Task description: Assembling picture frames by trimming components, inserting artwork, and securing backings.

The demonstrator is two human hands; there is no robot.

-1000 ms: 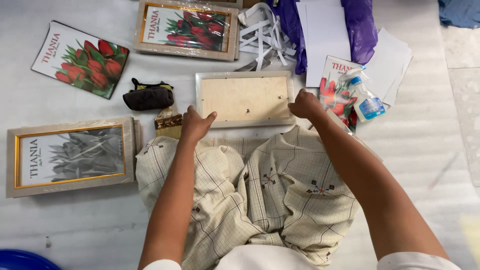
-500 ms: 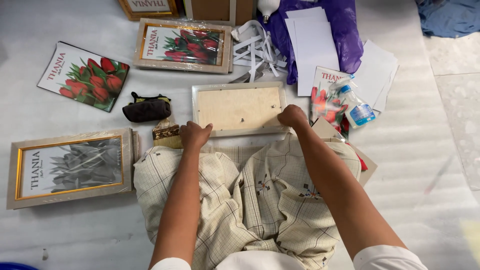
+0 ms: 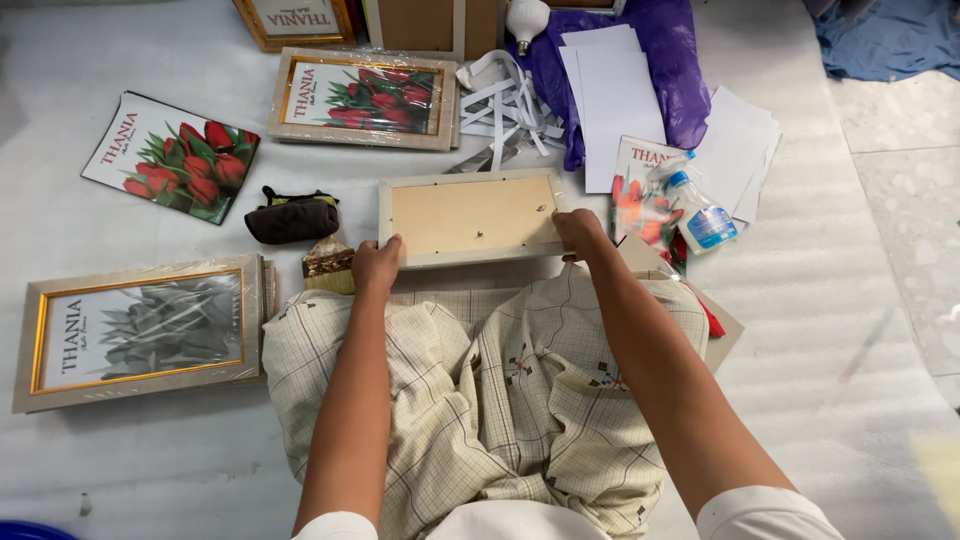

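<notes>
Both hands have drawn in along the picture frame [image 3: 470, 216] since a moment ago, and the view has slid so that more frames show at the floor's far edge. The frame lies face down on the white floor covering [image 3: 860, 300], just beyond the person's checked lap, its tan backing board up. The left hand [image 3: 375, 265] clasps the frame's near left corner, fingers curled over the pale moulding. The right hand [image 3: 578, 232] grips the near right corner, thumb on the board and fingers closed around the edge.

Just left of the left hand sits a small gold-foil block [image 3: 328, 262], with a dark pouch [image 3: 291, 217] beside it. A wrapped frame with a grey leaf print [image 3: 140, 330] lies at the left edge. A tulip print [image 3: 172, 156] and a framed tulip print [image 3: 364, 97] lie further off. Right of the frame are a plastic bottle [image 3: 700, 212], white sheets [image 3: 615, 95] and purple plastic [image 3: 680, 60].
</notes>
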